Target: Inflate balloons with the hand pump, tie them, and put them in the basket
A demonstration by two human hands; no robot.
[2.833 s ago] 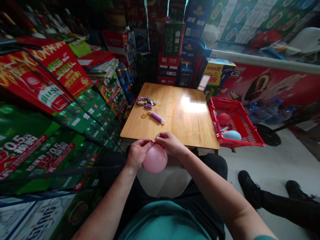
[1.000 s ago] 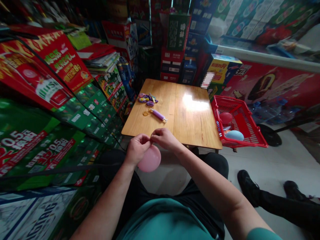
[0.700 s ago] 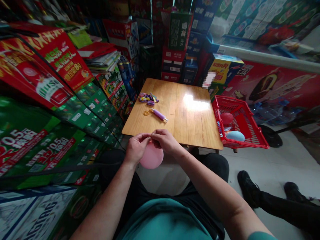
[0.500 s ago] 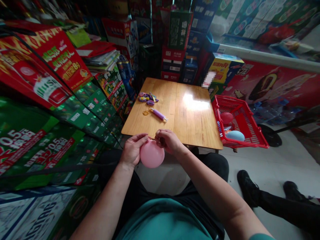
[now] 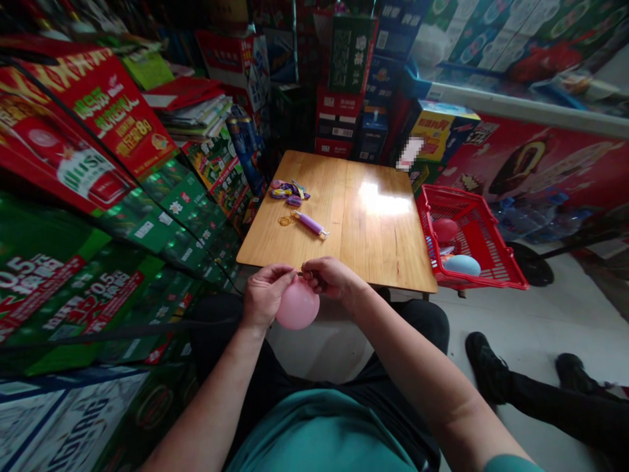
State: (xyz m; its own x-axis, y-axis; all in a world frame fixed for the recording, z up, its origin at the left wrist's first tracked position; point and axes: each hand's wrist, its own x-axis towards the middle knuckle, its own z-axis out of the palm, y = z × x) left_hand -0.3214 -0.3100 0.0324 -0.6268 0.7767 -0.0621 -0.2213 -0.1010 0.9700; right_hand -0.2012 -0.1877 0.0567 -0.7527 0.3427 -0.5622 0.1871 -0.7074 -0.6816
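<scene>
I hold a small inflated pink balloon over my lap, just short of the near edge of the wooden table. My left hand cups its left side and pinches the neck at the top. My right hand is closed on the same neck from the right, fingertips meeting the left hand's. On the table lie a purple hand pump, a yellow rubber band and a small heap of flat coloured balloons.
A red plastic basket right of the table holds a red balloon and a blue balloon. Stacked drink cartons crowd the left and back. Another person's black shoes rest on the floor at right.
The balloon turned and shifted slightly between my hands as my fingers worked its neck. Both hands stayed in front of the table edge, and my view drifted a little.
</scene>
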